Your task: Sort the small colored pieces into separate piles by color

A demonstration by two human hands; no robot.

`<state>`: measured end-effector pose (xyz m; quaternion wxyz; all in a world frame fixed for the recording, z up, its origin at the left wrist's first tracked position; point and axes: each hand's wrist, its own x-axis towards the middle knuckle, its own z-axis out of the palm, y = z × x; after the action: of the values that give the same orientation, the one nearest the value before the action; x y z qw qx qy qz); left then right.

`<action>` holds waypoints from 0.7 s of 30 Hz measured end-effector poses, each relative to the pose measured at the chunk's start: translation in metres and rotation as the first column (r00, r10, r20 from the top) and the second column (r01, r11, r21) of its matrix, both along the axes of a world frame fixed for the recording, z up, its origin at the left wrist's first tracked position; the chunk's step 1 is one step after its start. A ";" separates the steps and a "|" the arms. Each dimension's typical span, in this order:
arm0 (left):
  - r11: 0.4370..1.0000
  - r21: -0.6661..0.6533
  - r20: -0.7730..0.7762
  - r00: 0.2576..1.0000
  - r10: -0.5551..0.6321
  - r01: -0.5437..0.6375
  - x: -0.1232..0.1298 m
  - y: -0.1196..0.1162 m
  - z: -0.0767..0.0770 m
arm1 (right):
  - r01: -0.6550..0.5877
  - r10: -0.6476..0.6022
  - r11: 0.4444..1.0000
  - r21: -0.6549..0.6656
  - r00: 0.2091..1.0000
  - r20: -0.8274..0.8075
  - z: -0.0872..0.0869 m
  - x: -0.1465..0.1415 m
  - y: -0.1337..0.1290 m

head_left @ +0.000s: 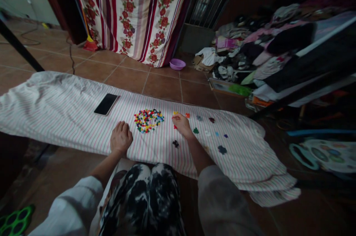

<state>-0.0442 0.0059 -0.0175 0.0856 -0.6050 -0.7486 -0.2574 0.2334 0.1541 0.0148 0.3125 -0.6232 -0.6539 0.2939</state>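
Note:
My left hand [121, 138] lies palm down on the striped cloth [83, 124], its fingers stretched out and holding nothing. Just right of it is a heart-like heap of small multicoloured plastic pieces [149, 120]. Beyond the heap, my right hand [182, 123] pinches what looks like a small red piece [173, 117] between thumb and fingertips. Around that hand are little groups sorted by colour: yellow pieces [175, 112], orange pieces [187, 115], green pieces [196, 130], black pieces [175, 143] and dark grey-blue pieces [222, 149]. Some red lies beneath the hand, partly covered.
A phone [106, 104] rests on the cloth, left of the heap. Past the far edge are a tiled floor [164, 85], a purple basin [177, 64], a floral curtain [133, 13] and, to the right, a large pile of clothes [258, 43]. My knees [150, 195] touch the near side.

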 end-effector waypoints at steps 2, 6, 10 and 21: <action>1.000 0.006 -0.011 1.000 0.006 -0.006 0.000 0.000 0.000 | 0.015 -0.016 1.000 0.026 1.000 0.026 0.000 0.017 -0.003; 1.000 0.023 -0.041 0.999 0.009 -0.008 0.000 0.000 -0.001 | -0.025 0.016 0.997 0.068 0.993 0.121 0.002 0.033 -0.014; 1.000 0.029 -0.069 0.998 0.008 -0.006 -0.001 0.000 -0.001 | -0.075 0.061 0.996 0.049 0.970 0.237 0.001 0.029 -0.023; 1.000 0.022 -0.028 1.000 -0.015 0.015 -0.002 0.000 -0.003 | -0.050 0.030 0.998 0.038 0.908 0.417 -0.011 0.019 -0.026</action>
<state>-0.0460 0.0063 -0.0205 0.1006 -0.6131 -0.7399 -0.2578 0.2524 0.1280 0.0039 0.1750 -0.6502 -0.7250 0.1449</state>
